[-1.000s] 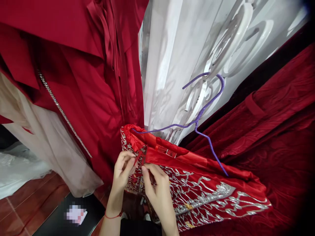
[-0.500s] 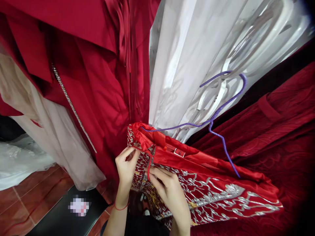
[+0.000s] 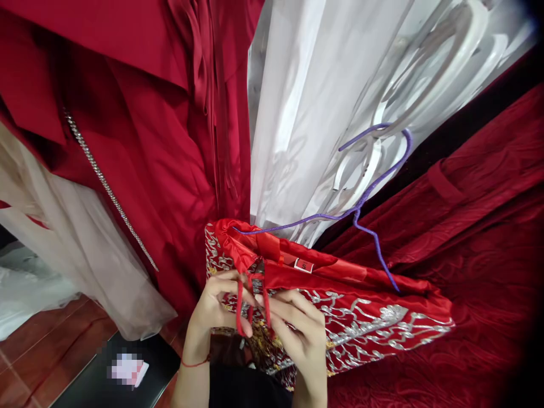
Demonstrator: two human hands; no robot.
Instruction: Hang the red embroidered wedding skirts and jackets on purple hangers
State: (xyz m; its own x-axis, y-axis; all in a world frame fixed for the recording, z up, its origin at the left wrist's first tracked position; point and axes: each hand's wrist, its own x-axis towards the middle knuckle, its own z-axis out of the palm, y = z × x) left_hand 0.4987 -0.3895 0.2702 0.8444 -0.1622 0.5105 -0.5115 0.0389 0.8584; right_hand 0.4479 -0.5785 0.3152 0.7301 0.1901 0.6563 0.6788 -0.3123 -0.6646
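A red skirt [image 3: 361, 326] with silver and gold sequin embroidery hangs by its satin waistband from a purple wire hanger [image 3: 325, 216]. Two thin red ties [image 3: 266, 300] come from the opening in the waistband. My left hand [image 3: 212, 303], on the left of the opening, has one tie looped across its bent fingers and thumb. Opposite it, my right hand [image 3: 300, 326] pinches the other tie between thumb and fingers, close to the embroidered front. A small size label [image 3: 304, 265] shows inside the waistband.
White curled metalwork [image 3: 425, 85] rises behind the hanger beside a white cloth [image 3: 293, 107]. Plain red garments [image 3: 165, 170] hang at left, and dark red patterned fabric [image 3: 480, 255] at right. A black box or case [image 3: 140, 348] lies on the tiled floor [image 3: 25, 362].
My left hand has moved from pinching a tie at the waistband's edge to holding a loop of it lower down, nearer my right hand. The view has shifted slightly.
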